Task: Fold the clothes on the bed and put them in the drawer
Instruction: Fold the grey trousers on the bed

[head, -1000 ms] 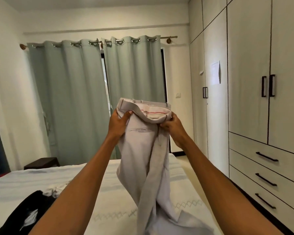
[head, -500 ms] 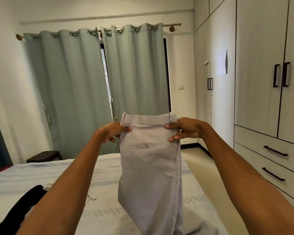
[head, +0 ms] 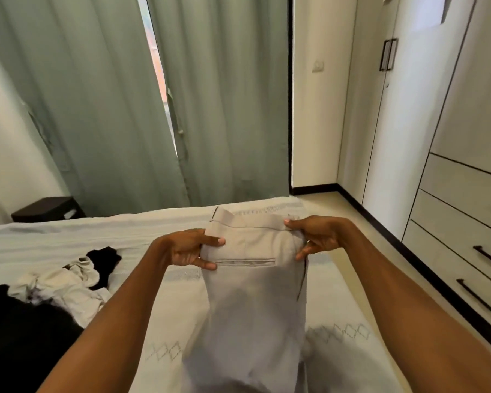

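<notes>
A white-sheeted bed point(head: 159, 282) fills the lower view; closed drawers point(head: 462, 236) stand right. Pale grey trousers point(head: 255, 296) hang over the bed (back pocket showing), waistband pinched by the left hand point(head: 186, 249) and right hand point(head: 322, 236), held apart.

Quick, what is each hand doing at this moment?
Left hand: grips the left side of the beige trousers near the waistband.
Right hand: pinches the right side of the waistband.
</notes>
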Demonstrator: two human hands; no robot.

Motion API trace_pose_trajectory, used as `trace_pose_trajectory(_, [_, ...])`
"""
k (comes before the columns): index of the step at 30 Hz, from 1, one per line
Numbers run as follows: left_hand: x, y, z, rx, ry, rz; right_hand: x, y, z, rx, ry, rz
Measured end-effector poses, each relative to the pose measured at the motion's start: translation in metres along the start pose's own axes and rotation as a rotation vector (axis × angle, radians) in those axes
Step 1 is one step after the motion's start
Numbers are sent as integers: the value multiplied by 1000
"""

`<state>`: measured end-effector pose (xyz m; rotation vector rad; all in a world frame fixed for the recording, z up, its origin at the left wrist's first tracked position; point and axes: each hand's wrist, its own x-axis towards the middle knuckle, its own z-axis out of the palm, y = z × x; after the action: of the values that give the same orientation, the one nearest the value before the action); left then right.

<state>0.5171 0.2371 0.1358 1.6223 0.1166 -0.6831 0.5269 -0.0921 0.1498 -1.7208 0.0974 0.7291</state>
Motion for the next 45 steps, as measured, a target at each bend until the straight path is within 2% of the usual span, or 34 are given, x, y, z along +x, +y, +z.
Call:
trace_pose_trajectory(2, [31, 15, -11, -53, 45, 23, 34, -19, -9, 39, 26, 31])
trace_pose_trajectory(4, [61, 47, -24, -83, 150, 80, 64, -57, -18, 26, 107, -16])
trace_pose_trajectory(7, [80, 100, -36, -163, 296, 295, 80, -119, -25, 113, 198, -294])
trace_pose_trajectory(12, [62, 240, -45, -238, 456, 654, 61, -268, -45, 288, 355, -707])
trace_pose_trajectory(16, [18, 360, -43, -243, 502, 886, 13, -383, -68, 253, 447, -962])
trace_pose_trajectory(21, [-39, 473, -40, -178, 517, 1065, -60, -486, -86, 175, 433, -1143])
trace_pose_trajectory(26, [-80, 512, -33, -157, 511, 1127, -109, -526, -90, 111, 461, -1228])
trace_pose_trajectory(30, [-98, 503, -21, -155, 489, 1133, -129, -516, -86, 87, 478, -1240])
trace_pose_trajectory(35, [-96, 433, -4, -150, 452, 1005, -129, -441, -72, 80, 500, -1162])
trace_pose_trajectory(40, [-68, 289, 26, -104, 449, 840, -101, -291, -47, 98, 510, -1016])
trace_pose_trajectory(45, [-45, 116, 63, -103, 438, 689, -73, -101, -5, 168, 543, -907])
